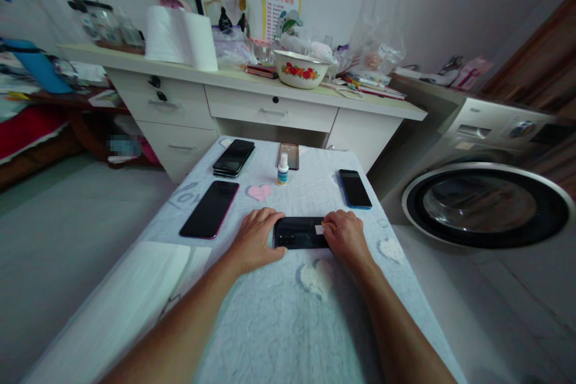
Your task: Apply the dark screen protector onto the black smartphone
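Note:
A dark smartphone (299, 234) lies sideways on the cloth-covered table, its back facing up and its camera block at the left end. My left hand (258, 234) grips that end, fingers on the far edge and thumb on the near edge. Over the other end, my right hand (345, 231) is closed, its fingers curled against the phone. A small white patch (319, 230) shows on the phone's back at my right fingertips; I cannot tell whether it is a sticker or a loose piece. Beyond the phone stands a small white-capped bottle (282, 171).
On the left are a large phone (210, 210) and a stack of phones (234, 157). A phone case (289, 156) lies behind the bottle, and a blue-edged phone (355, 189) at right. Beyond stand a desk (274, 114) with a floral bowl (300, 70) and a washing machine (477, 192).

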`<state>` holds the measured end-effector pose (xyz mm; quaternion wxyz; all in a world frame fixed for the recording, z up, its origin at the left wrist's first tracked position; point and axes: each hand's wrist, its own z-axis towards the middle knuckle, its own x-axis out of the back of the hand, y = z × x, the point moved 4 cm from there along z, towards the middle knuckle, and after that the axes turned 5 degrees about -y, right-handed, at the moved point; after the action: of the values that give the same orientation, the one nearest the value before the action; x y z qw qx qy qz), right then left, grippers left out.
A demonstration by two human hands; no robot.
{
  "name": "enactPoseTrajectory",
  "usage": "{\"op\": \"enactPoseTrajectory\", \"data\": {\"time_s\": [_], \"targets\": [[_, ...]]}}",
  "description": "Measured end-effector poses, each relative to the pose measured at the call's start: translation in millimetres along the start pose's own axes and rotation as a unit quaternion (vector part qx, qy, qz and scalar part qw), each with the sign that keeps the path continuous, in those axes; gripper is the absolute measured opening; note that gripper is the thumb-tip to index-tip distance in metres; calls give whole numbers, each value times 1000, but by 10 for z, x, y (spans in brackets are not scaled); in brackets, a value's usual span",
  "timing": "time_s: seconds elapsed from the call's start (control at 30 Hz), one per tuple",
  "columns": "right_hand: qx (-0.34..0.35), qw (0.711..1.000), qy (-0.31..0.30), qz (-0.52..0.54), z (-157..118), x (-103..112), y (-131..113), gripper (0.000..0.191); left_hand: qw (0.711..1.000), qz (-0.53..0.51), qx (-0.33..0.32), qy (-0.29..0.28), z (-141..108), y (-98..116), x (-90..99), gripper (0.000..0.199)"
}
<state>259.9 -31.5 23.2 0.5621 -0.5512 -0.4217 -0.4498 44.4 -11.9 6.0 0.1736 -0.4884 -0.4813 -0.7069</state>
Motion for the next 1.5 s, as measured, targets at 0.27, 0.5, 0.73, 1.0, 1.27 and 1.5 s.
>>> {"op": "enactPoseTrajectory", "data": {"time_s": [0.27,0.5,0.73,1.0,1.27,1.5], "targets": [[-5,1000,-7,-8,22,-7,4,16,1000,-1,-4,1,-3,-19,-6,64],[0,1000,-10,3,16,-5,0,17,1000,-2,-6,7,2,-10,-6,62],[1,1000,-8,4,10,0,-4,16,1000,-1,-3,6,2,-6,-2,62],[3,1000,-5,-3,9,-13,-20,17,1000,-3,-2,6,-1,-15,-8,63],[4,1000,2,-1,18,-13,-23,17,1000,0,-4,7,-8,-2,3,62],[-6,1000,15,-1,18,-28,1,19,1000,2,-7,4,-6,-6,-9,62]]}}
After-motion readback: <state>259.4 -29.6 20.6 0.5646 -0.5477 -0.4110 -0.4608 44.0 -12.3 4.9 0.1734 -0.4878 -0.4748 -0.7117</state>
